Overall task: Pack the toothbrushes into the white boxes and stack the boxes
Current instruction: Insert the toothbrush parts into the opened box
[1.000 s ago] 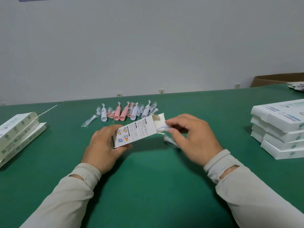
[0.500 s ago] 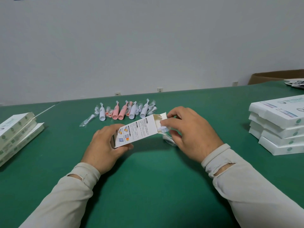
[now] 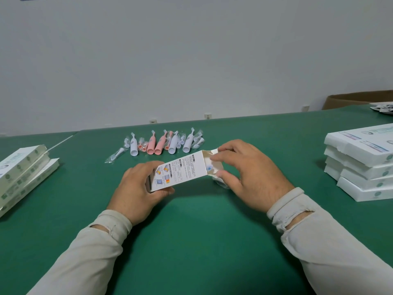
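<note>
A white box (image 3: pixel 180 170) printed with small pictures and text is held tilted above the tabletop (image 3: pixel 191 241). The left hand (image 3: pixel 139 190) has its grip clamped on the lower end; the right hand (image 3: pixel 251 173) pinches the open end's flaps. Just beyond both lie toothbrushes (image 3: pixel 168 142); stacked boxes (image 3: pixel 361 165) sit well to the right.

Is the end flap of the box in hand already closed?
No, the white box, gripped by the left hand, is open at its right end, where the right hand pinches the raised flaps.
</note>
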`<state>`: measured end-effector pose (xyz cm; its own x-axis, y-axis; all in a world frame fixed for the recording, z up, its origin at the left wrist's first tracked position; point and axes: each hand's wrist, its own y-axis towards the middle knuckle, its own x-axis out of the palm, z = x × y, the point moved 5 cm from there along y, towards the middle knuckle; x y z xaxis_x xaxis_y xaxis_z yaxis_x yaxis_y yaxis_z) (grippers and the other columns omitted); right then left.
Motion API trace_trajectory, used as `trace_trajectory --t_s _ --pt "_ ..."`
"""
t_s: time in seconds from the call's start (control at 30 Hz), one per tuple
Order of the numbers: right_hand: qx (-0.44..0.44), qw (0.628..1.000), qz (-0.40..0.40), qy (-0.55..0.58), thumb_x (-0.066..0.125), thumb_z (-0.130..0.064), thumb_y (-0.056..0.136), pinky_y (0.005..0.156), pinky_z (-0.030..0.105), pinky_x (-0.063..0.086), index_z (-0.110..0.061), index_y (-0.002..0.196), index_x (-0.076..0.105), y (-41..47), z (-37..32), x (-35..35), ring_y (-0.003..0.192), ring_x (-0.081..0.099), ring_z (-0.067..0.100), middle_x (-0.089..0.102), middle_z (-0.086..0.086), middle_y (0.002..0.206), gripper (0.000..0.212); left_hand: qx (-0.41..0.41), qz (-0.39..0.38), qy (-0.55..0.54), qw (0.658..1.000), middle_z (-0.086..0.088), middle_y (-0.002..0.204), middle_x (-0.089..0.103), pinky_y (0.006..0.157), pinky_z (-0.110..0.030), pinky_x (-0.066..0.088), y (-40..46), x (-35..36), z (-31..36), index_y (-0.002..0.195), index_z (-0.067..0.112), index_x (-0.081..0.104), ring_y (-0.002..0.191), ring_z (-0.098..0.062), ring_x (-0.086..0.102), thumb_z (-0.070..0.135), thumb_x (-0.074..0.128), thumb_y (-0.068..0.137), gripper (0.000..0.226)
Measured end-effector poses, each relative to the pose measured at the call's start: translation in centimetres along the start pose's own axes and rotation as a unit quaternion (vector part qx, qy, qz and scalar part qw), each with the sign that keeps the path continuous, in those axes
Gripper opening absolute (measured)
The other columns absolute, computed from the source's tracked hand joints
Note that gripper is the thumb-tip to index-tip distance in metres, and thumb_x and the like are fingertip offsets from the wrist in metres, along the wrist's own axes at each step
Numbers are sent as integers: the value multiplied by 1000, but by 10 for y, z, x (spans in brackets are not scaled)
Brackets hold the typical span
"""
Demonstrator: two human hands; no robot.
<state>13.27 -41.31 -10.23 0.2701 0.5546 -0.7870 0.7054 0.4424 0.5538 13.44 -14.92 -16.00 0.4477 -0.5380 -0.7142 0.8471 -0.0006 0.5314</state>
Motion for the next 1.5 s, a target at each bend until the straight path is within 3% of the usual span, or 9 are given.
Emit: trace_trajectory --t_s 0.13,0.33,0.5,0.6,0.83,1.07,1.37,1.5 --pt "2 999 31 30 71 -26 90 93 36 46 -22 102 79 -1 1 2 107 52 20 59 -1 122 15 4 1 -1 1000 28 106 55 87 -31 38 1 -1 1 117 50 54 102 -15 49 43 84 70 56" --pt "31 994 33 102 69 -30 91 99 30 38 -25 93 79 -2 3 13 114 47 13 52 -8 130 11 -1 0 1 1000 23 107 59 89 -38 46 0 -3 3 118 46 57 103 -17 53 44 83 70 55" --pt "57 990 -13 125 67 -32 92 108 32 35 -31 97 76 -3 8 17 123 42 8 43 -16 140 11 0 -5 29 1000 21 109 59 90 -39 46 0 -3 6 121 43 57 105 -16 51 43 84 71 56" --pt "28 996 -19 86 68 -30 90 108 33 35 -30 111 73 -1 4 14 126 41 13 42 -12 146 21 -7 8 15 1000 18 109 59 91 -39 46 1 -4 9 120 41 59 106 -16 52 40 85 71 56" --pt "12 998 -56 33 63 -37 94 112 31 30 -37 112 74 -1 1 10 131 36 13 41 -12 149 21 -2 20 25 1000 14 108 57 92 -36 45 1 -9 9 118 31 61 104 -16 52 37 86 68 55" --pt "23 996 -63 59 57 -39 97 111 36 33 -36 107 75 -1 4 13 130 37 13 40 -13 149 21 -23 -18 37 999 13 114 59 93 -46 48 1 -6 4 121 36 59 110 -17 52 44 84 71 56" --pt "84 979 -46 182 63 -31 95 113 39 35 -33 101 77 0 18 20 127 43 11 41 -18 138 15 -25 -4 61 998 15 110 59 88 -44 50 1 -10 8 120 37 59 104 -16 53 49 82 70 56" --pt "89 974 -67 197 64 -30 95 114 40 34 -34 102 77 -1 15 26 130 41 8 38 -17 148 15 -24 -4 60 998 16 110 59 87 -43 50 0 -10 7 120 38 60 103 -15 53 50 82 70 56"
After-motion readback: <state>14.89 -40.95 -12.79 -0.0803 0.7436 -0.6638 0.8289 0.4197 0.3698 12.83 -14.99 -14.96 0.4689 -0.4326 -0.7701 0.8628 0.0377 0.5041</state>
